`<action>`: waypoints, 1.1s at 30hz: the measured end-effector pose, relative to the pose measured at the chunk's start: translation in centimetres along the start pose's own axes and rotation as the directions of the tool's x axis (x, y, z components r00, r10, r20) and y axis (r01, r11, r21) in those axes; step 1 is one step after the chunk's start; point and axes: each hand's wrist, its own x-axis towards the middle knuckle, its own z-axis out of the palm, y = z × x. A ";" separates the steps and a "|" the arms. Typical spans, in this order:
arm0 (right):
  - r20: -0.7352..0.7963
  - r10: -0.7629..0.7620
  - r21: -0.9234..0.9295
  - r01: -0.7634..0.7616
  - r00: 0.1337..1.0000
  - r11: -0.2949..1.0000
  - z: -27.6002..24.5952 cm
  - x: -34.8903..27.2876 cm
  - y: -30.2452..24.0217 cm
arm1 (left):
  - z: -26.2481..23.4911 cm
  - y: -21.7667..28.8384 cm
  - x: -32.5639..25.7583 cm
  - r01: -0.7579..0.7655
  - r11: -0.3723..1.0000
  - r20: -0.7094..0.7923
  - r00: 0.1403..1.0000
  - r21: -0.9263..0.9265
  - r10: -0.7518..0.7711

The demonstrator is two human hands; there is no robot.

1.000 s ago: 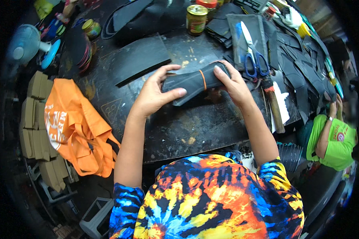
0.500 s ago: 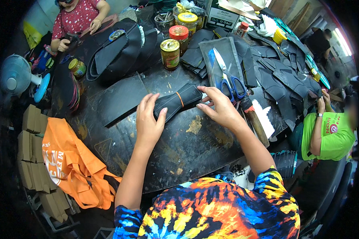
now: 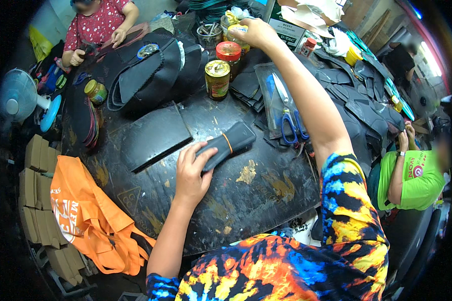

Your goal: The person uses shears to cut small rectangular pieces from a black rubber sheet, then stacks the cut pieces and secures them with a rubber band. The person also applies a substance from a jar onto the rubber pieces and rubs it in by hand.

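The left hand [image 3: 193,173] is holding the bundle [image 3: 242,135]; the right hand [image 3: 258,34] is reaching to the rear jar [image 3: 245,48], its grip unclear, probably calling for careful finger placement.

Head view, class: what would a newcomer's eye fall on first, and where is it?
Probably the multicoloured tie-dye shirt filling the bottom centre, then the bright orange bag left of the dark table. Mid-table, the left hand touches the left end of a black bundle with an orange band around it.
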 end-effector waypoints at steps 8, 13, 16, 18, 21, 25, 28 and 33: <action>-0.034 0.137 -0.206 -0.141 0.990 0.968 4.6 3.7 -0.3 | -1.5 0.8 -2.2 -0.004 0.996 0.127 0.992 -0.086 0.015; -0.268 -0.010 -0.131 -0.026 0.963 0.991 4.9 3.6 0.4 | -2.2 0.8 -1.4 -0.009 0.991 0.132 0.991 -0.133 0.027; -0.471 -0.135 -0.142 0.077 0.871 0.987 2.3 2.2 -0.2 | -2.9 0.6 -0.7 0.008 0.994 0.028 1.000 -0.112 -0.005; -0.519 -0.686 -0.699 0.209 0.510 0.684 -1.9 1.0 -0.9 | -3.4 0.3 0.4 -0.024 0.994 -0.098 0.995 -0.110 0.014; -0.563 -0.170 0.231 0.351 0.809 0.908 -8.0 -2.7 -3.3 | -3.9 0.3 3.2 0.062 0.978 -0.227 0.968 -0.201 -0.108; -0.553 -0.194 0.288 0.404 0.811 0.868 -14.0 -9.8 -5.7 | -3.8 2.2 8.0 0.028 0.959 -0.311 0.943 -0.280 -0.118; -0.351 -0.401 0.085 0.455 0.846 0.886 -13.4 -13.8 -7.5 | -2.2 4.3 10.9 -0.129 0.985 -0.315 0.945 -0.118 0.087; -0.307 -0.547 0.136 0.605 0.779 0.785 -9.4 -18.4 -8.5 | 0.0 5.3 11.2 0.098 0.956 -0.066 0.991 -0.278 -0.121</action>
